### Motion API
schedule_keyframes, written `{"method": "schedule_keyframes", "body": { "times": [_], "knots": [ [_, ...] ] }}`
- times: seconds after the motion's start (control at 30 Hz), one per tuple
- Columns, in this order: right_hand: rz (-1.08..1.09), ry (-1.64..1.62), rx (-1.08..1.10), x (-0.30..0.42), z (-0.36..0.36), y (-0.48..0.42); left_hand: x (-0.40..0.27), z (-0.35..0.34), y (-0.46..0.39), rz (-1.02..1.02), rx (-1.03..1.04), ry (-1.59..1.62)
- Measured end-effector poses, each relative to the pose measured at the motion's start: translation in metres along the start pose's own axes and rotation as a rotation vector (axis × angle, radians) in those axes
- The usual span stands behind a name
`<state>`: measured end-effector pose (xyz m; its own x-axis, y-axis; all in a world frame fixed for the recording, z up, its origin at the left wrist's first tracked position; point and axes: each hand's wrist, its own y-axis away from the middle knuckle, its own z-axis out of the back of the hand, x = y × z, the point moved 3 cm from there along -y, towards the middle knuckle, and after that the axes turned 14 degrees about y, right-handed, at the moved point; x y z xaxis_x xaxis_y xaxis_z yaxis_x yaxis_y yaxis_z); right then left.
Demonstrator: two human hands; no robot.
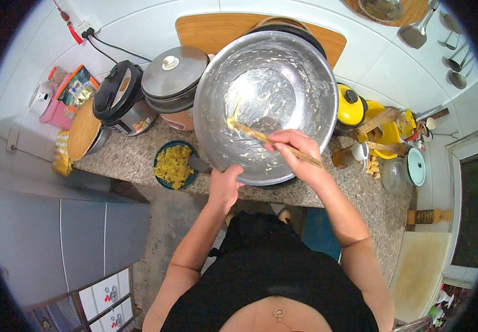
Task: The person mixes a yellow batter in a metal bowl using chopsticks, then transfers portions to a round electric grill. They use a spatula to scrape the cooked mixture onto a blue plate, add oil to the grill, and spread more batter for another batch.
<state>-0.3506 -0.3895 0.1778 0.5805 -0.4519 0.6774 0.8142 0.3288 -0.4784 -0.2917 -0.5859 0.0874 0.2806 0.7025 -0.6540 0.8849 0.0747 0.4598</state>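
Observation:
A large, shiny metal basin (305, 95) is tipped toward me on the granite counter, its inside smeared with pale, wet bits of what looks like batter or dough. My left hand (224, 189) grips the near-left rim, thumb over the edge. In my right hand (299, 153) are wooden chopsticks (255, 133), their tips inside the basin and coated with yellowish paste. A strand of the paste sticks up near the tips. Left of the basin, yellow, lumpy mash (173, 165) lies heaped on a dark green plate (156, 174).
Behind the plate stand a lidded pot (175, 72) and an electric pressure cooker (125, 99). To the right are a yellow lidded pot (350, 106), a jar (343, 158), and a glass bowl (394, 176). The counter's front edge (259, 195) runs before me; ladles hang on the right wall.

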Motion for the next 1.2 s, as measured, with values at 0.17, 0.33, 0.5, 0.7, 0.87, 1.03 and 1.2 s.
{"method": "schedule_keyframes", "body": {
  "times": [0.17,0.33,0.5,0.7,0.87,1.03,1.2],
  "knots": [
    [-0.22,-0.038,-0.113,-0.048,0.036,0.012,-0.001,0.003,0.003,-0.034,-0.098,0.006],
    [-0.295,-0.082,-0.238,-0.029,0.027,0.01,-0.005,-0.002,0.007,0.011,-0.084,-0.003],
    [-0.344,-0.122,-0.177,-0.036,0.019,0.023,-0.001,-0.002,0.009,0.021,-0.051,0.068],
    [-0.271,-0.12,-0.184,-0.033,0.022,0.017,0.005,0.006,0.003,-0.003,0.002,-0.019],
    [-0.357,-0.237,-0.106,-0.033,0.025,0.034,0.0,0.001,0.01,-0.013,-0.032,-0.06],
    [-0.377,-0.239,-0.317,-0.044,0.053,0.022,0.0,0.003,0.012,0.0,-0.048,-0.063],
    [-0.407,-0.341,-0.172,-0.039,0.026,0.031,0.002,-0.001,0.015,-0.045,-0.063,-0.024]
  ]
}}
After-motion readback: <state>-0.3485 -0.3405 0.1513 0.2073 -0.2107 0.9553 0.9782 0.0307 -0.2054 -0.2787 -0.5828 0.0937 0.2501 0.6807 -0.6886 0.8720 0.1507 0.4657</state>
